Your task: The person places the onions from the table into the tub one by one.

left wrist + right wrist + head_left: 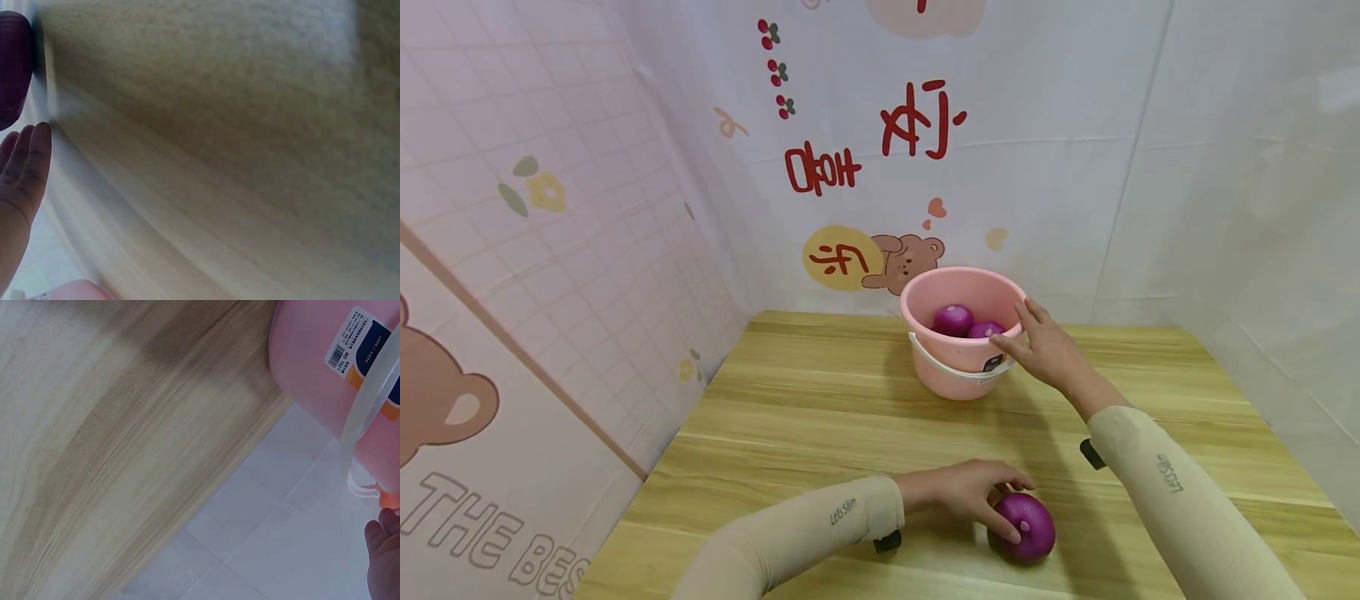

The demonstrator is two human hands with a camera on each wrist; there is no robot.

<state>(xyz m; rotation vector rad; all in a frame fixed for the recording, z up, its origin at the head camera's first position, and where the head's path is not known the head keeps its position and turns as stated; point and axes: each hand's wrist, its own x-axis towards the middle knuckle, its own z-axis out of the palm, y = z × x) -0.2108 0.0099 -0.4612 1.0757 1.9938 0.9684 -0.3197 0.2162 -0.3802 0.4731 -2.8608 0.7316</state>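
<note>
A purple onion (1028,527) lies on the wooden table near the front. My left hand (958,492) reaches round it, thumb over its near side and fingers over its far side. In the left wrist view the fingers (31,159) look straight, with a gap to the onion (12,69). Farther back stands a pink bucket (951,379) with a white handle; purple onions (953,320) show inside it. My right hand (1051,348) holds the bucket's right rim, thumb toward the front. The right wrist view shows its fingertips by the orange handle joint (389,501).
The wooden table (820,392) ends at a printed white curtain (1060,167) behind the bucket. Another patterned curtain (565,250) hangs along the left side. The bucket's white handle (369,394) hangs down at its front.
</note>
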